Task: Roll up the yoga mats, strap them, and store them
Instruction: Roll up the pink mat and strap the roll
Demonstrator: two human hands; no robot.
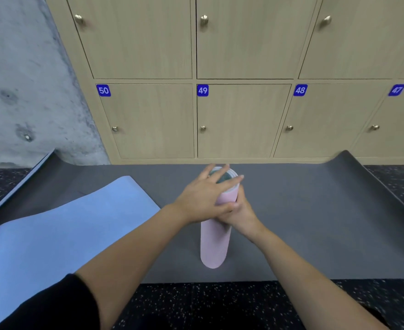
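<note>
Pink rolled mat stood on end on grey mat, right hand gripping its side, left hand flat over its top, fingers straight; no strap seen, so slackened grip risked unrolling or toppling.

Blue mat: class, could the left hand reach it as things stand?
Probably yes: the blue mat lies flat beside the left forearm, nothing between. But the left hand rests on the pink roll, which the right hand grips.

White-on-blue tag "50" at 10 o'clock, tag "49" at 12 o'clock, tag "48" at 2 o'clock, tag "47" beyond it at the right edge, each on a lower locker door corner.
</note>
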